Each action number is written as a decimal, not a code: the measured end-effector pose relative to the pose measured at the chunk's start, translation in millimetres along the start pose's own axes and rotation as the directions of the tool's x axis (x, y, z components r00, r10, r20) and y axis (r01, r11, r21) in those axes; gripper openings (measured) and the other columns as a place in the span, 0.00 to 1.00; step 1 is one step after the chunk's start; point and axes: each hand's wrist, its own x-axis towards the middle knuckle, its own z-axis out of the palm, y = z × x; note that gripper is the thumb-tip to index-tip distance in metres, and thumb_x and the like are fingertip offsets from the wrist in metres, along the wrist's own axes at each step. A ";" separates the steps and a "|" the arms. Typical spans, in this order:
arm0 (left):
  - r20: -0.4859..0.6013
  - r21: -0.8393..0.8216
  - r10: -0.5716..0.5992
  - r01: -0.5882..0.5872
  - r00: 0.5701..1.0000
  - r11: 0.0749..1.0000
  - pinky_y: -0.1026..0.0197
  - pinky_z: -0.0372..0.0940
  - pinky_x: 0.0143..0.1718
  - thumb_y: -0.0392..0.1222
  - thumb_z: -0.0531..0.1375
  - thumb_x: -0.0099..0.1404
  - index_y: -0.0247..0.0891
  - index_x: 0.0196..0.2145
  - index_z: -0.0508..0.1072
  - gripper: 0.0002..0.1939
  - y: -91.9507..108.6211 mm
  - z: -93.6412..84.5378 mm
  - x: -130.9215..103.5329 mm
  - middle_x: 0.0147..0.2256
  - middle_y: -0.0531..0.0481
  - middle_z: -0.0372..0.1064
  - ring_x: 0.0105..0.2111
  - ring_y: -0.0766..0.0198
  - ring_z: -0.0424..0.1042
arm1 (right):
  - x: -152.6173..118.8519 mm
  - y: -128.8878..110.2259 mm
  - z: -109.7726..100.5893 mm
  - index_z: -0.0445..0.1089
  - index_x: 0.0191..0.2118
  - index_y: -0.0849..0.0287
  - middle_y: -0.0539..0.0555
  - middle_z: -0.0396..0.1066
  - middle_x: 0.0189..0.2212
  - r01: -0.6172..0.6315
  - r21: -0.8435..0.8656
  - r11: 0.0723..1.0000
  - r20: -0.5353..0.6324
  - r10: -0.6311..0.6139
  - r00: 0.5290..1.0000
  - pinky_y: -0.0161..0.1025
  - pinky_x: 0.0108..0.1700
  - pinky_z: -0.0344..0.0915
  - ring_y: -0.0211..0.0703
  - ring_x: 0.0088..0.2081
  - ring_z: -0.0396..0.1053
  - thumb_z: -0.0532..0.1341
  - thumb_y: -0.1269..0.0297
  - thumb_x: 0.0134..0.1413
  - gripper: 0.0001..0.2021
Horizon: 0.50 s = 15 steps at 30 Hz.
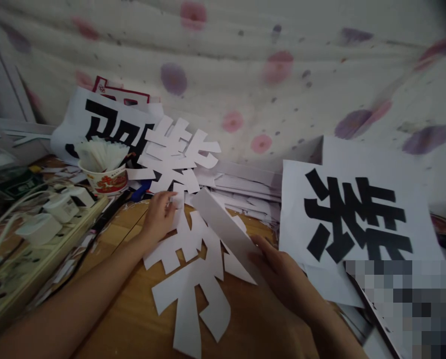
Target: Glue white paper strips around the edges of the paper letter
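Note:
My right hand (pixel 282 271) grips a long flat white strip (pixel 223 224), which looks like board or foam sheet, tilted above the table. Under the strip, a large white cut-out character (pixel 193 281) lies flat on the wooden table (pixel 121 304). My left hand (pixel 158 214) is by the far edge of that cut-out, its fingers curled together; a small white part touches the fingertips, but what they pinch is unclear. Just beyond, another white cut-out character (pixel 166 162) leans near the wall.
A paper tub (pixel 108 179) of thin whitish sticks stands at left, by a power strip (pixel 58 259) with chargers and cables. At right is a sheet with a black printed character (pixel 293 209); another printed sheet (pixel 73 119) stands back left. White offcuts (pixel 245 187) line the flower-patterned curtain (pixel 223 75).

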 end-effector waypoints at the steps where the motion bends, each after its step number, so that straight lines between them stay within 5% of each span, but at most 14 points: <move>1: -0.077 -0.075 -0.042 0.037 0.996 0.997 0.56 0.59 0.51 0.44 0.48 0.64 0.37 0.45 0.66 0.15 1.6 -5.7 3.2 0.45 0.43 0.63 0.48 0.58 0.62 | -1.6 -2.5 -0.5 0.63 0.46 0.53 0.50 0.72 0.27 0.026 -0.044 0.999 0.008 -0.026 1.000 0.36 0.30 0.58 0.43 0.27 0.69 0.47 0.63 0.58 0.13; 4: -0.105 -0.348 -0.229 0.180 0.968 0.920 0.56 0.62 0.49 0.49 0.50 0.64 0.39 0.44 0.66 0.16 18.1 -27.5 5.1 0.44 0.46 0.66 0.45 0.60 0.67 | -5.4 -10.8 1.0 0.66 0.45 0.52 0.51 0.73 0.29 0.144 -0.186 0.972 0.055 -0.136 0.989 0.36 0.31 0.58 0.43 0.30 0.70 0.49 0.67 0.57 0.14; 7: 0.265 -0.496 -0.231 0.338 0.936 0.800 0.57 0.65 0.44 0.51 0.51 0.63 0.40 0.39 0.70 0.15 49.0 -50.1 -10.2 0.39 0.49 0.71 0.42 0.59 0.70 | -6.2 -17.0 6.0 0.67 0.46 0.51 0.52 0.74 0.31 0.233 -0.298 0.926 0.141 -0.198 0.970 0.36 0.30 0.57 0.45 0.31 0.71 0.49 0.71 0.56 0.16; 8: 0.401 -0.484 -0.207 0.398 0.892 0.779 0.57 0.67 0.40 0.52 0.52 0.62 0.40 0.36 0.71 0.15 59.2 -56.1 -18.3 0.37 0.50 0.73 0.40 0.59 0.71 | -5.9 -17.9 8.0 0.67 0.46 0.51 0.52 0.74 0.31 0.243 -0.326 0.914 0.162 -0.200 0.966 0.36 0.30 0.56 0.45 0.31 0.72 0.49 0.72 0.56 0.16; 10: 0.704 -0.445 -0.069 0.515 0.707 0.733 0.56 0.67 0.40 0.53 0.48 0.63 0.44 0.39 0.73 0.18 74.4 -64.3 -34.8 0.40 0.50 0.73 0.42 0.57 0.71 | -4.4 -18.2 12.5 0.67 0.46 0.51 0.52 0.74 0.32 0.244 -0.375 0.894 0.158 -0.198 0.967 0.35 0.29 0.55 0.45 0.32 0.72 0.48 0.74 0.55 0.17; 11: 0.801 -0.426 0.020 0.547 0.599 0.721 0.55 0.66 0.42 0.55 0.47 0.64 0.45 0.40 0.74 0.20 78.6 -66.4 -41.8 0.42 0.51 0.73 0.44 0.55 0.70 | -3.2 -18.3 14.9 0.66 0.46 0.51 0.52 0.74 0.33 0.233 -0.402 0.886 0.131 -0.196 0.972 0.35 0.29 0.54 0.45 0.32 0.72 0.48 0.74 0.55 0.17; 12: 0.838 -0.410 0.052 0.565 0.543 0.716 0.54 0.66 0.43 0.56 0.49 0.62 0.47 0.43 0.73 0.20 80.4 -67.5 -47.3 0.45 0.52 0.72 0.45 0.54 0.70 | -1.7 -18.7 17.4 0.65 0.46 0.50 0.52 0.74 0.33 0.215 -0.427 0.878 0.094 -0.194 0.977 0.35 0.28 0.53 0.45 0.32 0.72 0.48 0.74 0.55 0.17; 15: 0.846 -0.418 0.045 0.607 0.532 0.676 0.51 0.64 0.46 0.58 0.51 0.60 0.50 0.49 0.69 0.23 76.0 -67.4 -54.8 0.51 0.53 0.67 0.50 0.52 0.66 | 5.0 -25.0 23.7 0.64 0.45 0.51 0.51 0.74 0.33 0.161 -0.476 0.865 -0.006 -0.187 0.982 0.35 0.26 0.49 0.44 0.31 0.72 0.48 0.72 0.57 0.14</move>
